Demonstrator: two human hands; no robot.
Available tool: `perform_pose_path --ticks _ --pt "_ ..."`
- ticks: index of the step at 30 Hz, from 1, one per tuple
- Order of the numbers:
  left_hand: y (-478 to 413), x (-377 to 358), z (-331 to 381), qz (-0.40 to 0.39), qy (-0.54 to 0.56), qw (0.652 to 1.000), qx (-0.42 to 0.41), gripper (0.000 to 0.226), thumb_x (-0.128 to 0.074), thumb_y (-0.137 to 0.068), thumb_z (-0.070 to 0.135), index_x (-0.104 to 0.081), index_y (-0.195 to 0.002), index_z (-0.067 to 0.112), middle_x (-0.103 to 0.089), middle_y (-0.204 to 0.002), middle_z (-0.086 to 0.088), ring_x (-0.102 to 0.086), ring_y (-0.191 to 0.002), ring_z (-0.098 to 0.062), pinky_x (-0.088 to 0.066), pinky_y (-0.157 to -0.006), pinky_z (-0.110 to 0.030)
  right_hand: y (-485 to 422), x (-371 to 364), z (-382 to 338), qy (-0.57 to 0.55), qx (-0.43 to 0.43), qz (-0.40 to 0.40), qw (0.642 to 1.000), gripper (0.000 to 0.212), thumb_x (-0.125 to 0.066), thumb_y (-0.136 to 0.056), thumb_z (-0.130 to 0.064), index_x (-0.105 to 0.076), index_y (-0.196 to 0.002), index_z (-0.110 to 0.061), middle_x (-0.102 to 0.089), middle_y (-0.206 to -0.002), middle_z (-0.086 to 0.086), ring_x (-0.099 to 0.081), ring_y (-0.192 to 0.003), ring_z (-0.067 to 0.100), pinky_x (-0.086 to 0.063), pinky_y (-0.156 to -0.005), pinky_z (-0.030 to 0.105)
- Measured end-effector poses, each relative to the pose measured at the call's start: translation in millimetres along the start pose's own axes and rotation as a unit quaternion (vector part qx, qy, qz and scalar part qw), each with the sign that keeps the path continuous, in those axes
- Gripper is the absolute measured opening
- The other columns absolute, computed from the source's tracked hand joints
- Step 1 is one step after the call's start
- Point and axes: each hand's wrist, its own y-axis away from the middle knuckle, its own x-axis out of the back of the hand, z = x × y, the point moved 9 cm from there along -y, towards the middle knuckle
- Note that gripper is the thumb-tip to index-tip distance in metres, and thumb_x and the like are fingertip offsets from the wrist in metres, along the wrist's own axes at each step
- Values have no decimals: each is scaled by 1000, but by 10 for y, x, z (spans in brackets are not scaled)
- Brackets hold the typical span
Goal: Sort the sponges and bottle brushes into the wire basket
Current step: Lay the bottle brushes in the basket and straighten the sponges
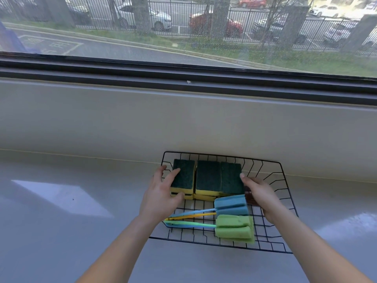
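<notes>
a lower layer is mostly hiding under three green-topped sponges [208,177] at the back of the wire basket [224,157]. the right hand [259,193] is touching their right side, grip unclear. the left hand [161,198] is gripping the left stack. brushes [231,205] are lying at the basket's front, showing two heads, three handles.

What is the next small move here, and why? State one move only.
Probably slide the left sponge right against the middle sponge: a thin gap shows between them. The left hand holds it, the right hand braces the right sponge, and the bottle brushes lie in the wire basket already.
</notes>
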Motion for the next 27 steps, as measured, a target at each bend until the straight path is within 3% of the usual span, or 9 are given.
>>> perform_pose_path --ticks 3,8,17,23,27 --pt "3 -2 5 -2 5 1000 1 72 -65 -80 44 -34 -145 43 -22 -156 2 -37 -135 -23 -51 -96 -41 8 -80 -21 12 6 -14 1000 50 -56 -98 -51 -66 -129 -13 -71 -122 9 -65 -114 30 -50 -106 52" --pt "-9 -28 10 -19 3 1000 -7 76 -66 -79 36 -35 -148 37 -21 -157 -1 -33 -139 -26 -46 -102 -41 29 -155 -112 45 36 -10 998 49 -53 -100 -48 -64 -132 -13 -68 -129 8 -62 -120 28 -47 -108 51" --pt "-12 -25 7 -26 19 999 2 84 -61 -76 35 -23 -151 39 -22 -157 -4 -33 -138 -27 -47 -101 -40 20 -153 -102 36 20 -17 999 47 -56 -98 -50 -66 -126 -14 -72 -119 9 -66 -112 30 -50 -104 54" --pt "6 -14 7 -25 37 999 6 86 -59 -73 32 -24 -152 29 -27 -154 -5 -36 -136 -26 -46 -102 -42 46 -115 -146 41 39 12 998 60 -53 -97 -55 -52 -144 -17 -60 -140 8 -56 -128 29 -46 -109 54" --pt "-19 3 2 -15 51 999 12 83 -61 -76 25 -27 -152 20 -28 -153 -4 -37 -136 -24 -40 -107 -36 62 -89 -154 49 44 28 997 60 -47 -98 -59 -54 -141 -19 -60 -141 7 -54 -129 27 -44 -110 48"
